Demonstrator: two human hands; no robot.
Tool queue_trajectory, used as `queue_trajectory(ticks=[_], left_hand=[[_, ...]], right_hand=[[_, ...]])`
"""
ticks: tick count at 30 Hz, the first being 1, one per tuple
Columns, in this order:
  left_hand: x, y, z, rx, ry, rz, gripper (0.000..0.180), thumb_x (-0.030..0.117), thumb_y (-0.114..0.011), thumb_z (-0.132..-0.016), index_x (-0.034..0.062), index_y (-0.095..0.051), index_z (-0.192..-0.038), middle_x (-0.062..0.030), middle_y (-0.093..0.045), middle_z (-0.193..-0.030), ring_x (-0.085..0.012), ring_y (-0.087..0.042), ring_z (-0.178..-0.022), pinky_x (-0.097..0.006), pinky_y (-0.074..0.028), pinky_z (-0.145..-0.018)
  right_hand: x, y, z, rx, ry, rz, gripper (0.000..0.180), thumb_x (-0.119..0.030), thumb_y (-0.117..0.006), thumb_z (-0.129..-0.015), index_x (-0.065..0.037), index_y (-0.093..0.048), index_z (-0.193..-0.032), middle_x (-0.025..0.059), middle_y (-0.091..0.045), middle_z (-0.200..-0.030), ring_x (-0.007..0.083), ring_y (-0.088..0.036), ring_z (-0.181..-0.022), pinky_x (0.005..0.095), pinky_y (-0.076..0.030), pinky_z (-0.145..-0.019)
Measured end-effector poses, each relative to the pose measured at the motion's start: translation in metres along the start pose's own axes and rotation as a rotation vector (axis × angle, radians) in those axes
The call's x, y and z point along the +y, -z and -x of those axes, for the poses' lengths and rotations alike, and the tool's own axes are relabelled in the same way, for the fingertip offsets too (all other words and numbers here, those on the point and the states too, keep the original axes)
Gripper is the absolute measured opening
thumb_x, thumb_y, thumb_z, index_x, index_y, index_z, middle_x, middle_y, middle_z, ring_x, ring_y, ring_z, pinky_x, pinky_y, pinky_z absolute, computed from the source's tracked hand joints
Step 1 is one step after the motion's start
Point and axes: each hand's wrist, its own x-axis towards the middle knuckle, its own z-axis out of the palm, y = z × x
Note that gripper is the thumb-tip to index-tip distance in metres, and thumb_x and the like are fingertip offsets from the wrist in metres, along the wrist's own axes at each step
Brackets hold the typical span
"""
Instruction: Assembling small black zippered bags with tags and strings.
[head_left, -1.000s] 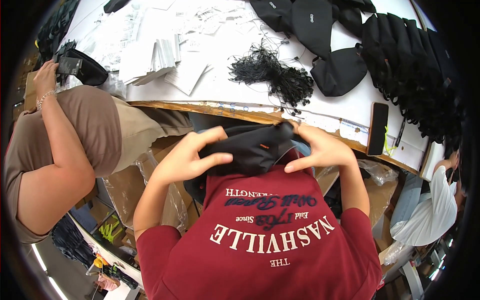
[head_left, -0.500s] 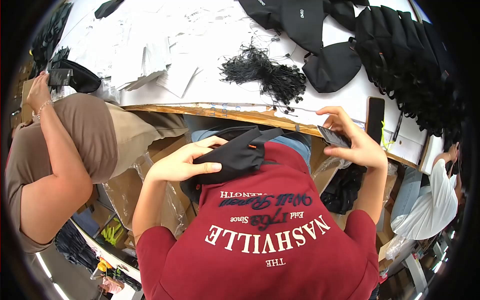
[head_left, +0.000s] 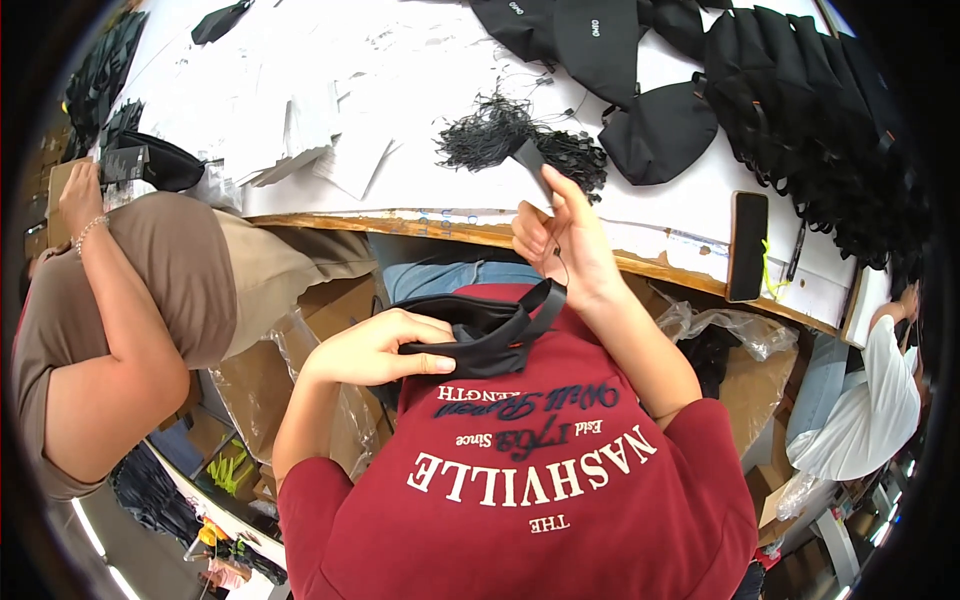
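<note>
The soft black fabric pouch (head_left: 478, 335) lies roughly level against the person's red shirt, long axis left to right, its strap looping up to the right. The left hand (head_left: 375, 347) grips its left end. The right hand (head_left: 565, 240) pinches a small dark flat tag (head_left: 530, 160) above the white table's wooden edge (head_left: 400, 222).

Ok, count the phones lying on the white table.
1: a dark phone lies near the table's front edge, right of the right hand. Others may be hidden under the black bags.
</note>
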Motion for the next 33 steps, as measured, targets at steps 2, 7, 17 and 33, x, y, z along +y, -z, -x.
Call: queue_trajectory(ticks=[2, 7, 17, 33], left_hand=[[0.000, 0.000, 0.002, 0.016, -0.017, -0.003, 0.026, 0.022, -0.060, -0.092, -0.0045, -0.059, -0.092, -0.0093, -0.058, -0.081, -0.0210, -0.054, -0.077, -0.032, -0.045, -0.075], [-0.003, -0.002, 0.003, 0.026, -0.018, 0.011, 0.021, 0.014, -0.065, -0.088, -0.0064, -0.061, -0.091, -0.0113, -0.061, -0.085, -0.0198, -0.056, -0.080, -0.031, -0.045, -0.077], [0.012, 0.002, 0.009, 0.603, -0.096, -0.315, 0.018, 0.011, -0.070, -0.081, -0.0002, -0.058, -0.089, -0.0091, -0.064, -0.090, -0.0186, -0.061, -0.087, -0.031, -0.047, -0.079], [0.028, 0.009, -0.042, 0.516, -0.489, -0.885, 0.018, 0.017, -0.075, -0.069, 0.0123, -0.066, -0.084, -0.0056, -0.057, -0.092, -0.0248, -0.056, -0.086, -0.035, -0.043, -0.077]], right_hand=[[0.007, -0.006, -0.002, -0.070, 0.020, 0.059, 0.037, -0.040, -0.045, -0.098, -0.012, -0.049, -0.074, -0.0030, -0.029, -0.043, 0.0090, -0.031, -0.042, 0.0230, -0.026, -0.043], [0.013, -0.007, 0.002, 0.051, 0.054, 0.279, 0.054, -0.040, -0.050, -0.096, -0.018, -0.031, -0.050, -0.0043, -0.030, -0.040, 0.0084, -0.025, -0.035, 0.0243, -0.020, -0.038], [-0.069, 0.006, 0.020, 0.273, 0.806, 0.763, 0.032, -0.020, -0.069, -0.088, -0.011, -0.053, -0.062, -0.0114, -0.034, -0.052, 0.0001, -0.024, -0.048, 0.0233, -0.016, -0.045], [-0.054, -0.025, 0.061, -0.390, 0.376, 1.812, 0.021, -0.030, -0.071, -0.081, -0.010, -0.074, -0.087, 0.0096, -0.054, -0.051, 0.0202, -0.048, -0.043, 0.0311, -0.036, -0.046]])
